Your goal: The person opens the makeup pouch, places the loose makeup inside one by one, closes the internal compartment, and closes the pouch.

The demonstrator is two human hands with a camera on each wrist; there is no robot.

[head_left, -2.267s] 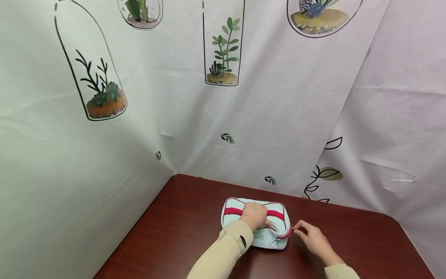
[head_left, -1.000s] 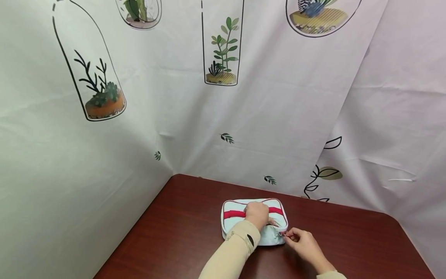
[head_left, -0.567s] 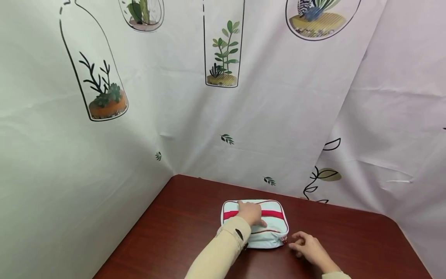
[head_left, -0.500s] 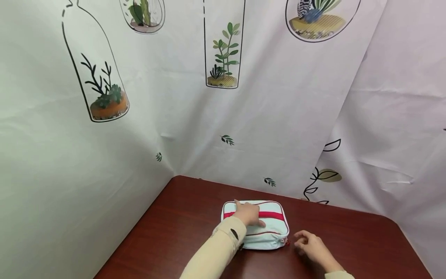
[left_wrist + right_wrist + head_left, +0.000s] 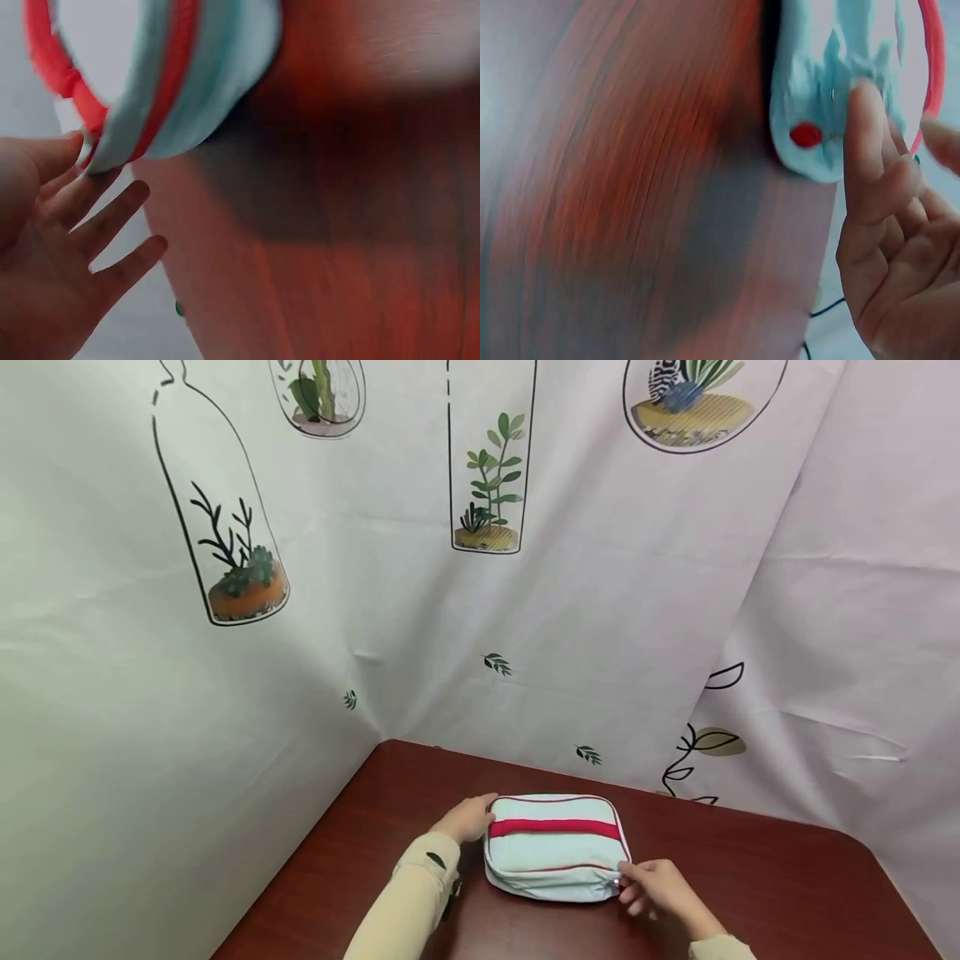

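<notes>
A pale blue zip pouch (image 5: 555, 853) with red piping and a red strap (image 5: 555, 827) across its top lies on the table. At its left end, my left hand (image 5: 465, 818) pinches the edge between thumb and forefinger; the left wrist view shows the other fingers (image 5: 124, 262) spread away from it. My right hand (image 5: 662, 887) is on the front right corner, thumb above and forefinger against the side by the zipper's end. A round red zipper charm (image 5: 806, 135) hangs beside that forefinger in the right wrist view.
The dark red wooden table (image 5: 765, 877) carries the pouch. A white cloth backdrop (image 5: 600, 610) with printed plants in jars stands behind and to the left. A thin black cable (image 5: 826, 307) shows past the table edge in the right wrist view.
My right hand drew the zipper pull round the corner, let go, and came back to the corner. My left hand left the pouch's top and moved to its left end.
</notes>
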